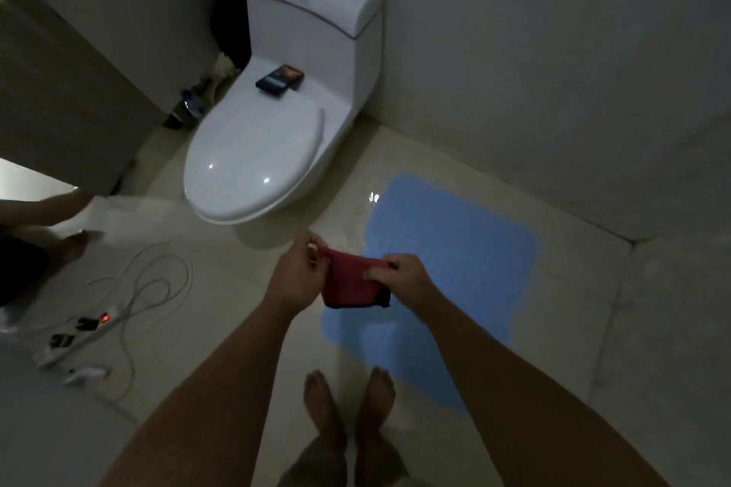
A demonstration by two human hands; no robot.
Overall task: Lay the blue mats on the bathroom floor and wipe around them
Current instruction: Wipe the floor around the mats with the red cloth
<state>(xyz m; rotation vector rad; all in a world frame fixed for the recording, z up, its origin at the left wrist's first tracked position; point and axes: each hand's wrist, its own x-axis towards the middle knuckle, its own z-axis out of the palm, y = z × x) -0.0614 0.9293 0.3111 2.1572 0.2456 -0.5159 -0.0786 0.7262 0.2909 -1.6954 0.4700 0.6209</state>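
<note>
The blue mat is lying flat on the pale tiled floor, just beside the toilet and out toward the wall corner. Only this one mat is showing; I cannot tell where any other one is. It looks like thin, pebbled rubber with rounded corners and a wavy edge, and wet patches are glinting on the glossy tile at the edge nearest the toilet.

The left hand and the right hand are holding a red cloth between them, above the mat's near edge. The fingers of each hand are pinching a top corner, so the soft, folded cloth is hanging down with a dark trim at its lower edge.

Judging by this, the laying looks done for this mat and the wiping step is being readied. The next move is likely calling for bunching the cloth into one hand, crouching, and working along the wet tile beside the toilet without dragging the mat's edge.

A phone is resting on the toilet's lid, and a power strip with loose white cords is lying on the floor well away from the toilet, opposite the mat.
</note>
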